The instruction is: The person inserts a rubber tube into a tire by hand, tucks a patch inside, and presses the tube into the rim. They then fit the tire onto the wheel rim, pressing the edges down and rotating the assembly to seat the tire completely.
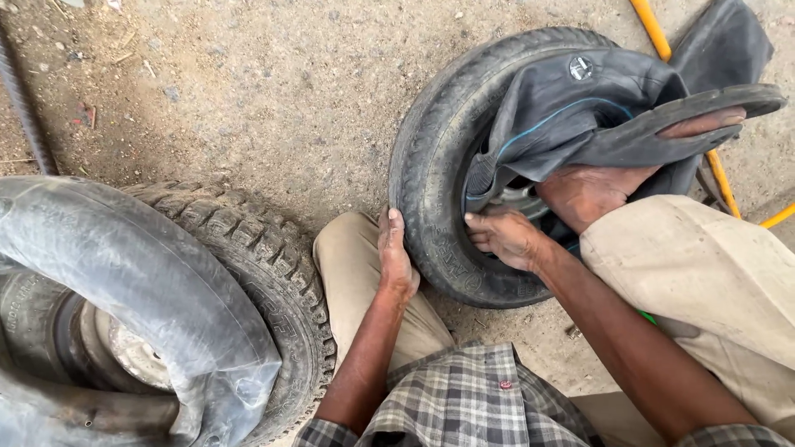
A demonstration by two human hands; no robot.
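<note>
A small black tyre point(431, 165) stands tilted on the dirt ground in front of me, with a slack black inner tube point(580, 108) bulging out of its opening. My left hand point(395, 257) presses flat against the tyre's outer tread at its lower left. My right hand point(507, 237) has its fingers hooked over the tyre's inner bead, at the edge of the tube. My bare foot point(592, 192) rests on the tyre's far side, under the folded tube. A metal rim point(517, 199) shows inside.
A larger knobbly tyre point(265, 273) lies at the lower left with a big inner tube point(141, 290) draped over its wheel. A yellow hose point(654, 29) runs along the right, behind the small tyre. Bare dirt ground point(273, 83) fills the upper left.
</note>
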